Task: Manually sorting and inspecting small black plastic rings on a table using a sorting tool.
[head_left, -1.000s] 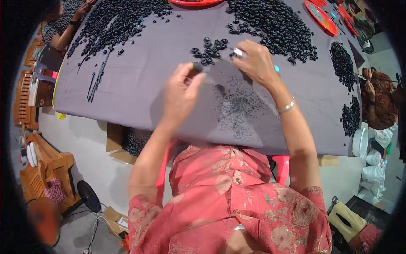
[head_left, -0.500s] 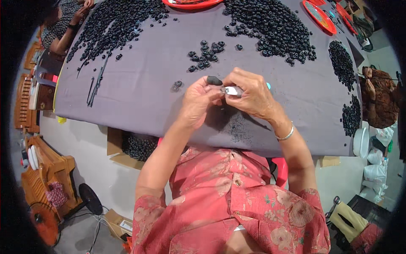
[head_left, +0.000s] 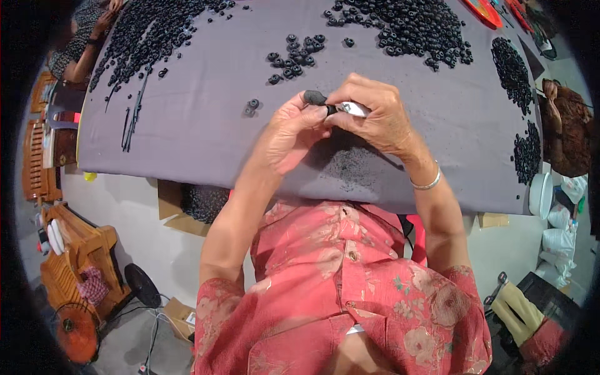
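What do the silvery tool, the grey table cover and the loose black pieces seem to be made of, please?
Silvery tool: probably polished metal, from its bright reflections.
Grey table cover: likely matte cloth, as it drapes over the edge.
Loose black pieces: faintly glossy, given small highlights; perhaps plastic or rubber.

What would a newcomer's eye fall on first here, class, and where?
Probably the red floral shirt, filling the lower middle. Above it, the left hand and right hand meet around a small black piece, the right gripping a silver tool. Beyond them, heaps of round black pieces lie on a grey cloth, upper left and upper right.
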### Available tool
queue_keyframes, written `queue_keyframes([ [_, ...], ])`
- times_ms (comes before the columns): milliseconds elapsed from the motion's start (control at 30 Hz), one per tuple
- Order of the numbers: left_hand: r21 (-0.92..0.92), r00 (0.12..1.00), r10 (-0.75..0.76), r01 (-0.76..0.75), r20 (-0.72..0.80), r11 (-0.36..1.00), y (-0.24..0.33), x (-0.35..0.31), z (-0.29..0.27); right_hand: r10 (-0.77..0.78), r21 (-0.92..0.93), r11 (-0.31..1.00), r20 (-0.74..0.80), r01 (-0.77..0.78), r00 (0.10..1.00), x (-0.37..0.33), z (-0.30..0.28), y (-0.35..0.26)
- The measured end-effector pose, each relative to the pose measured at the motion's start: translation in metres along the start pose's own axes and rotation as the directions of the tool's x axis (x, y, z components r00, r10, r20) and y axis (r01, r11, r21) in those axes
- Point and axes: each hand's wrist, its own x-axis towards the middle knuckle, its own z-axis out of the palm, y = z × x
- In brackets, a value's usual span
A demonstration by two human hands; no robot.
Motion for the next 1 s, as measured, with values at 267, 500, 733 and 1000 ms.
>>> queue_keyframes([
  [267,-0.03,0.986,-0.031,0.036,0.163,0.999,-0.004,0.0,-0.008,0.073,0.166,0.982,0.134,-0.095,0.988,-0.001,-0.008,0.0],
  [500,-0.041,0.988,-0.054,0.06,0.142,0.997,-0.002,0.0,-0.002,0.127,0.261,0.948,0.206,-0.18,0.97,-0.001,-0.012,0.0],
  [733,-0.065,0.979,-0.054,0.068,0.197,0.996,-0.002,0.0,-0.001,0.155,0.367,0.895,0.282,-0.256,0.947,0.004,-0.015,-0.002],
  [1000,-0.108,0.986,0.074,-0.058,0.152,0.992,0.003,-0.003,0.001,0.081,0.066,0.994,0.066,-0.085,0.995,-0.002,-0.016,-0.003],
])
